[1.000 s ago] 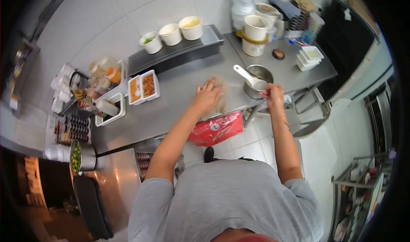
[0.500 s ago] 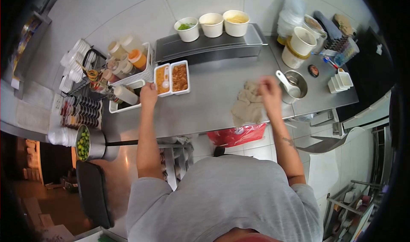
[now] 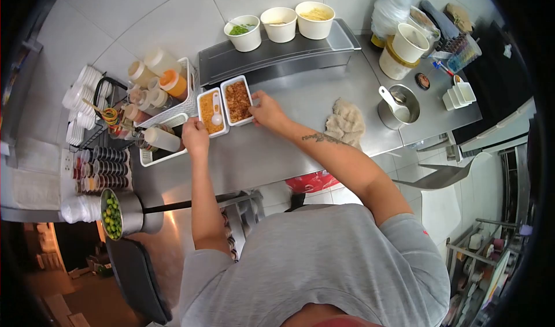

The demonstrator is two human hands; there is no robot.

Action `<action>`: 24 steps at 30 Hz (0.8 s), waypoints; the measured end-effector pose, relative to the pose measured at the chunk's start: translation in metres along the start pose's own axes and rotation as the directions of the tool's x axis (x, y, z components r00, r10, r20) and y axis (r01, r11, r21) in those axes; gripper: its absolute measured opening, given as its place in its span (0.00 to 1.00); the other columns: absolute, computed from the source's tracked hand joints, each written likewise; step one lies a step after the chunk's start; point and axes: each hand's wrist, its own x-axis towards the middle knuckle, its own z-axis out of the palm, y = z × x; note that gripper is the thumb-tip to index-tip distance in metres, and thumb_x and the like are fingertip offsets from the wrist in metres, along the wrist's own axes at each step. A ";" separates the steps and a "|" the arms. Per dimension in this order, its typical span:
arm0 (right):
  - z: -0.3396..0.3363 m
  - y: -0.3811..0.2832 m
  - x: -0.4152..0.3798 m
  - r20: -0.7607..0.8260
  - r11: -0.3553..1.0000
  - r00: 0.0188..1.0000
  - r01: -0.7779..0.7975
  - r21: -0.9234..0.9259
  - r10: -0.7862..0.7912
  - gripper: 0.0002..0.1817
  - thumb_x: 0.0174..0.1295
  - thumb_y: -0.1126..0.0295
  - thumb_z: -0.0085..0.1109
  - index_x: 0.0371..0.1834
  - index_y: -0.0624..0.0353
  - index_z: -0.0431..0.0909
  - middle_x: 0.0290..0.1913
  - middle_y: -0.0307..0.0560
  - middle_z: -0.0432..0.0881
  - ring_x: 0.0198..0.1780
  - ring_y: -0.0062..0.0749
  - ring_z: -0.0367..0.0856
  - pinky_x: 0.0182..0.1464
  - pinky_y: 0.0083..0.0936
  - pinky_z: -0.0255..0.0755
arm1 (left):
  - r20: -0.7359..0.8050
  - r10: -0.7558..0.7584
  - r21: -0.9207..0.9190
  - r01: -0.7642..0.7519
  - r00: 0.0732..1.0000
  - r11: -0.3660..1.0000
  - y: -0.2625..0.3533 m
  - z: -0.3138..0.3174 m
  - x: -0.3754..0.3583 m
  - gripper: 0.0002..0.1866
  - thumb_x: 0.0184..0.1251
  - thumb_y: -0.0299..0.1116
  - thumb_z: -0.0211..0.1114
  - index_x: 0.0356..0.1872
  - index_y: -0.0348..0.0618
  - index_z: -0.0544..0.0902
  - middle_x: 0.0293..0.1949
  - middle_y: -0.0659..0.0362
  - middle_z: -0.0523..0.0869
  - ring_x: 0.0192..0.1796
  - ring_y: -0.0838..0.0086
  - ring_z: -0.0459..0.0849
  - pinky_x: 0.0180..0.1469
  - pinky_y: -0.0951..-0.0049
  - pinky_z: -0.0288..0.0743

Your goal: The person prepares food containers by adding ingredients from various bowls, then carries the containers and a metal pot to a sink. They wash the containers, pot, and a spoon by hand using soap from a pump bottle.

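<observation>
Two white rectangular trays stand side by side on the steel counter (image 3: 289, 136). The left tray (image 3: 209, 111) holds orange crumbs and a white spoon; the right tray (image 3: 237, 100) holds brown crumbs. My left hand (image 3: 195, 135) grips the near left corner of the left tray. At the near right corner of the right tray, my right hand (image 3: 267, 111) touches the rim. A crumpled beige cloth (image 3: 346, 122) lies on the counter to the right of my right arm.
A raised steel shelf (image 3: 277, 55) carries three white cups. A basket of sauce bottles (image 3: 159, 84) stands left of the trays. A steel pot with a white ladle (image 3: 399, 104), paper tubs (image 3: 404, 52) and small white dishes (image 3: 459, 93) sit at the right.
My right hand left the cloth and crossed left to the right tray. My left hand stays at the left tray. The view shifted a little.
</observation>
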 end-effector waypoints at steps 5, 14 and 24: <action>-0.035 -0.012 -0.026 -0.098 0.987 0.994 0.071 0.141 -0.057 0.19 0.59 0.67 0.57 0.51 0.64 0.69 0.23 0.46 0.76 0.22 0.28 0.75 0.26 0.26 0.70 | -0.128 0.367 -0.060 -0.377 0.921 0.924 0.101 -0.031 -0.031 0.08 0.60 0.28 0.56 0.38 0.37 0.78 0.34 0.47 0.76 0.40 0.52 0.76 0.43 0.58 0.70; -0.173 -0.011 -0.122 -0.594 0.960 0.764 0.277 -0.047 -0.250 0.09 0.63 0.70 0.53 0.45 0.61 0.75 0.29 0.32 0.72 0.29 0.13 0.68 0.30 0.13 0.66 | 0.505 0.655 -0.374 -0.542 0.562 0.753 0.255 0.138 -0.153 0.19 0.57 0.34 0.58 0.50 0.39 0.74 0.51 0.49 0.72 0.49 0.53 0.75 0.53 0.59 0.70; -0.264 -0.017 -0.147 -0.663 0.954 0.686 0.227 -0.195 -0.299 0.08 0.64 0.71 0.52 0.40 0.63 0.77 0.26 0.38 0.76 0.27 0.16 0.70 0.31 0.16 0.66 | 0.085 0.830 -0.236 -0.798 0.552 0.555 0.269 0.121 -0.053 0.20 0.51 0.23 0.57 0.49 0.39 0.74 0.42 0.52 0.74 0.46 0.56 0.74 0.46 0.61 0.71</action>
